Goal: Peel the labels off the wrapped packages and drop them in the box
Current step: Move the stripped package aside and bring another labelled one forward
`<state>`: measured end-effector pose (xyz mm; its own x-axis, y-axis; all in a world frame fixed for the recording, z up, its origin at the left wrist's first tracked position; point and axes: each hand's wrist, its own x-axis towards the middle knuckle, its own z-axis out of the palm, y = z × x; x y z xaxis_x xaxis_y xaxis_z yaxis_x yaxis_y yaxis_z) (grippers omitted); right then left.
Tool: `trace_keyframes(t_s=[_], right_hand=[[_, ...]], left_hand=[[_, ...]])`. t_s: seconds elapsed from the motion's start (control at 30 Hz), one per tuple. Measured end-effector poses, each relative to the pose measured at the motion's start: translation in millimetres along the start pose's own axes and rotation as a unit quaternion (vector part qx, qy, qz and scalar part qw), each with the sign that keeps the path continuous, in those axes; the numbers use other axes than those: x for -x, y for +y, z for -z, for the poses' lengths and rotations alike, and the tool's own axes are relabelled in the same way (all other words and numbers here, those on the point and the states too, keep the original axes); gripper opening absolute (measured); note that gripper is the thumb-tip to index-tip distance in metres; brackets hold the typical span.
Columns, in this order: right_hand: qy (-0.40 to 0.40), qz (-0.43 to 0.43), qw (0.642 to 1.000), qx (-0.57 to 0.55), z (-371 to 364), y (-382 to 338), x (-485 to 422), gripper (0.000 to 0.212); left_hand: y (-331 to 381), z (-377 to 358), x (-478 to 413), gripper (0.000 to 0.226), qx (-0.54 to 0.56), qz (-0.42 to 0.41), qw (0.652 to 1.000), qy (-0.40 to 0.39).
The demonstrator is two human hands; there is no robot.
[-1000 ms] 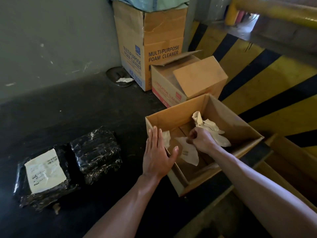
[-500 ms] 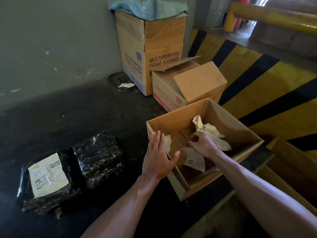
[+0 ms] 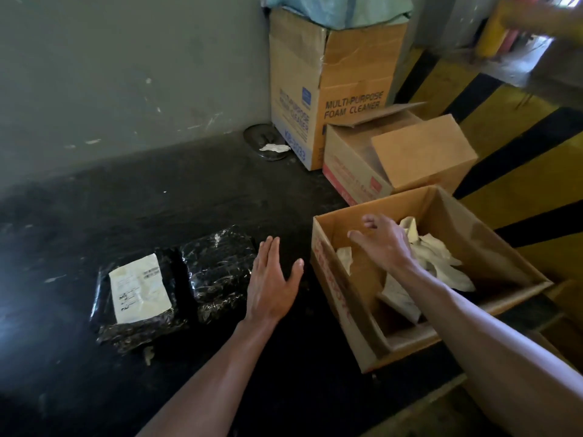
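Standing against the grey wall: tall foam cleaner carton [image 3: 334, 89], smaller carton [image 3: 400, 159] just in front. Sitting nearest on the dark floor: open box [image 3: 340, 298], holding crumpled peeled labels [image 3: 438, 260]. Lying side by side to its left, touching: two black wrapped packages, the left package [image 3: 135, 298] wearing a white label [image 3: 140, 287], the right package [image 3: 217, 269] bare. Hovering over the box, fingers spread, gripping nothing: right hand [image 3: 385, 244]. Hanging flat and empty between package and box: left hand [image 3: 271, 282].
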<state>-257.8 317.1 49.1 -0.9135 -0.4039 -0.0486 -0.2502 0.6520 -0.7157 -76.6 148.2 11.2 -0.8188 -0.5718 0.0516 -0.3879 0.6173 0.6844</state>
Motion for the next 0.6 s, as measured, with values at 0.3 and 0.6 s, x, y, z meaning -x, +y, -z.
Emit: trace_keyframes(t_s=[0.3, 0.6], right_hand=[[-0.052, 0.104, 0.993, 0.026, -92, -105, -21, 0.057], [-0.205, 0.064, 0.975, 0.053, -206, -118, -9, 0.084]], left_hand=[[-87, 58, -13, 0.085, 0.067, 0.19, 0.976, 0.081], [-141, 59, -19, 0.096, 0.176, 0.282, 0.941, 0.07]])
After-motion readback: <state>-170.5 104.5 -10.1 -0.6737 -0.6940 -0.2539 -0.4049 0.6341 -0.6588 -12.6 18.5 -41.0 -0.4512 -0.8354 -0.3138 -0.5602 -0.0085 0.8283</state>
